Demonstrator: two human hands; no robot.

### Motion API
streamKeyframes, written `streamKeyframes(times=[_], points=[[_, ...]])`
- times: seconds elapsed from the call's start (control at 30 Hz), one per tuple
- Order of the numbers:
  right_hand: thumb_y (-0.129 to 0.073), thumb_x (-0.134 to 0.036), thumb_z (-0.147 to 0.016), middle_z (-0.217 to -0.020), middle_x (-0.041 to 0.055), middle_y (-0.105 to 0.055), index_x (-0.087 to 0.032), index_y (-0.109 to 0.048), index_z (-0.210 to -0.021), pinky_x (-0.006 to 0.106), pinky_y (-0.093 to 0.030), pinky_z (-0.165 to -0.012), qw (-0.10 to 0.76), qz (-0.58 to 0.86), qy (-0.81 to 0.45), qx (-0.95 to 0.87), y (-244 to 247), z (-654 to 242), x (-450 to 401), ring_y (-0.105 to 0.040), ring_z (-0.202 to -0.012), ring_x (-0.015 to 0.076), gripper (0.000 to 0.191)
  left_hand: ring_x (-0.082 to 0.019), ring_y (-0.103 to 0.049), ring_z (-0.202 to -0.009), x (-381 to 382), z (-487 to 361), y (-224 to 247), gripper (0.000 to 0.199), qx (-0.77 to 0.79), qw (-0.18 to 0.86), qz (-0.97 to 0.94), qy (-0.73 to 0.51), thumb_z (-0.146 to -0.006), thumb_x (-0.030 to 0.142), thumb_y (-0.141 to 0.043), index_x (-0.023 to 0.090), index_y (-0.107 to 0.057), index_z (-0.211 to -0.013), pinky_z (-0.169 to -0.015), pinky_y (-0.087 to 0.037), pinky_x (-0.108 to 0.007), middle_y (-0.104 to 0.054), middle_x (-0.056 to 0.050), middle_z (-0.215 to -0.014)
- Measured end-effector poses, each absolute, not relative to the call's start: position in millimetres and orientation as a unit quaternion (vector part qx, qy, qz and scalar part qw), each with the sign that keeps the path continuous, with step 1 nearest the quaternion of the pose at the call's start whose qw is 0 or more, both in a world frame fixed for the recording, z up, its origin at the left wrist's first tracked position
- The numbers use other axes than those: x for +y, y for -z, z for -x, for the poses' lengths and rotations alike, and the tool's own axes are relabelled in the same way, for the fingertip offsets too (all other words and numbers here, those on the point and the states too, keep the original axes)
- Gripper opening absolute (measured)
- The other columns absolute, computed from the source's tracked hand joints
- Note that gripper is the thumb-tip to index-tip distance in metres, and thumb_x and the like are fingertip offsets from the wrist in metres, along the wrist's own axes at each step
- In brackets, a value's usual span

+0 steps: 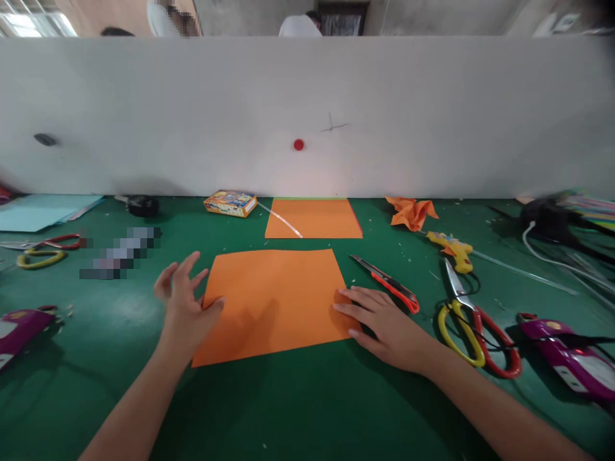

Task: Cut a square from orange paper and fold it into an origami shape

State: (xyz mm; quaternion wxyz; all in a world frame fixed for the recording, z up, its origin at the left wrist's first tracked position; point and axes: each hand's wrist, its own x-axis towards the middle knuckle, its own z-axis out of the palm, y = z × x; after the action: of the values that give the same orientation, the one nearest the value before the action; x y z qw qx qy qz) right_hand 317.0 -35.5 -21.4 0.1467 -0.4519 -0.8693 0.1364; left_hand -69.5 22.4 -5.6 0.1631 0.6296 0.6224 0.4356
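An orange sheet of paper [278, 301] lies on the green tabletop in front of me, slightly turned. My left hand [189, 301] is at its left edge, fingers spread and raised, with the thumb over the paper. At the right edge rests my right hand [377, 320], its fingers stretched out and the fingertips on the paper's border. A utility knife [391, 285] with an orange-red end lies just beyond my right hand. Farther right are large scissors [468, 314] with one yellow and one red handle.
A stack of coloured paper [317, 219], a small box [231, 203] and crumpled orange paper [412, 212] lie near the white partition [216, 115]. At right are a yellow glue gun [451, 250] and a purple power strip [567, 355]. More scissors [43, 250] lie left.
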Motion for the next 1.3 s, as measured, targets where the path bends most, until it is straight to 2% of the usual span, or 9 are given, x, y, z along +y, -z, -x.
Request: streamKeyframes(times=[0.13, 0.23, 0.37, 0.47, 0.6, 0.73, 0.83, 1.1, 1.3], points=[[-0.048, -0.044, -0.105, -0.164, 0.0072, -0.041, -0.029, -0.051, -0.151, 0.057, -0.031, -0.121, 0.131, 0.445, -0.163, -0.871, 20.6, -322.8, -35.0, -0.032, -0.152, 0.0313, 0.048, -0.026, -0.058, -0.131, 21.0, 61.1, -3.4, 0.080, 0.621, 0.240, -0.549, -0.505, -0.090, 0.026, -0.069, 0.027, -0.020, -0.153, -0.087, -0.063, -0.026, -0.005, -0.014, -0.165], [-0.047, -0.048, -0.105, -0.165, 0.0069, -0.038, -0.028, -0.049, -0.152, 0.056, -0.028, -0.123, 0.127, 0.440, -0.172, -0.872, 17.6, -329.5, -39.4, -0.029, -0.153, 0.0308, 0.051, -0.018, -0.066, -0.114, 19.9, 61.2, -9.8, 0.087, 0.611, 0.322, -0.504, -0.518, -0.088, 0.025, -0.073, 0.030, -0.014, -0.151, -0.083, -0.064, -0.026, -0.034, -0.011, -0.159], [-0.049, -0.049, -0.104, -0.164, 0.0052, -0.040, -0.031, -0.049, -0.152, 0.057, -0.030, -0.122, 0.122, 0.441, -0.195, -0.867, 11.5, -334.9, -47.4, -0.030, -0.153, 0.0318, 0.052, -0.025, -0.070, -0.106, 21.7, 67.7, -10.2, 0.053, 0.574, 0.433, -0.559, -0.413, -0.090, 0.032, -0.069, 0.019, -0.049, -0.137, -0.085, -0.064, -0.036, -0.069, -0.007, -0.126], [-0.053, -0.047, -0.103, -0.164, 0.0036, -0.040, -0.034, -0.049, -0.153, 0.057, -0.031, -0.122, 0.123, 0.441, -0.208, -0.864, 9.0, -336.5, -49.6, -0.031, -0.152, 0.0320, 0.052, -0.026, -0.072, -0.101, 22.9, 67.5, -5.4, 0.035, 0.594, 0.328, -0.649, -0.345, -0.090, 0.038, -0.064, 0.017, -0.064, -0.119, -0.085, -0.063, -0.038, -0.075, -0.003, -0.109], [-0.057, -0.041, -0.101, -0.160, 0.0050, -0.046, -0.033, -0.054, -0.148, 0.057, -0.034, -0.119, 0.142, 0.436, -0.195, -0.867, 9.9, -337.7, -46.3, -0.037, -0.148, 0.0316, 0.048, -0.025, -0.067, -0.118, 15.6, 57.7, -1.1, 0.026, 0.519, 0.177, -0.780, -0.300, -0.093, 0.034, -0.055, 0.028, -0.074, -0.110, -0.102, -0.056, -0.040, -0.071, -0.001, -0.125], [-0.048, -0.030, -0.105, -0.133, 0.0080, -0.069, -0.026, -0.070, -0.123, 0.049, -0.045, -0.109, 0.212, 0.438, -0.178, -0.855, 12.0, -336.3, -38.3, -0.058, -0.126, 0.0254, 0.028, -0.027, -0.054, -0.139, 3.4, 46.2, -1.0, 0.041, 0.418, 0.067, -0.879, -0.220, -0.094, 0.022, -0.049, 0.037, -0.070, -0.126, -0.112, -0.049, -0.046, -0.053, 0.000, -0.154], [-0.045, -0.025, -0.105, -0.119, 0.0078, -0.074, -0.024, -0.068, -0.122, 0.046, -0.047, -0.104, 0.259, 0.431, -0.151, -0.851, 8.1, -327.5, -33.3, -0.063, -0.115, 0.0235, 0.029, -0.028, -0.046, -0.146, -2.0, 35.9, -1.1, 0.046, 0.354, 0.046, -0.922, -0.151, -0.097, 0.020, -0.047, 0.036, -0.063, -0.137, -0.116, -0.046, -0.048, -0.045, 0.001, -0.161], [-0.052, -0.036, -0.100, -0.152, 0.0104, -0.053, -0.022, -0.045, -0.152, 0.048, -0.032, -0.120, 0.224, 0.391, -0.166, -0.877, 4.5, -279.1, -19.6, -0.045, -0.139, 0.0270, 0.054, -0.024, -0.055, -0.139, 3.7, 6.0, 9.0, 0.056, 0.191, 0.025, -0.975, -0.114, -0.086, 0.010, -0.056, 0.033, -0.063, -0.137, -0.121, -0.041, -0.041, -0.059, 0.000, -0.149], [-0.053, -0.045, -0.101, -0.162, 0.0105, -0.042, -0.021, -0.037, -0.156, 0.047, -0.029, -0.121, 0.208, 0.430, -0.208, -0.853, 16.8, -282.4, -9.5, -0.038, -0.145, 0.0276, 0.062, -0.028, -0.049, -0.144, 17.0, -2.8, 16.6, 0.055, 0.205, 0.026, -0.972, -0.110, -0.094, 0.023, -0.060, 0.033, -0.054, -0.147, -0.118, -0.045, -0.045, -0.042, -0.002, -0.162]])
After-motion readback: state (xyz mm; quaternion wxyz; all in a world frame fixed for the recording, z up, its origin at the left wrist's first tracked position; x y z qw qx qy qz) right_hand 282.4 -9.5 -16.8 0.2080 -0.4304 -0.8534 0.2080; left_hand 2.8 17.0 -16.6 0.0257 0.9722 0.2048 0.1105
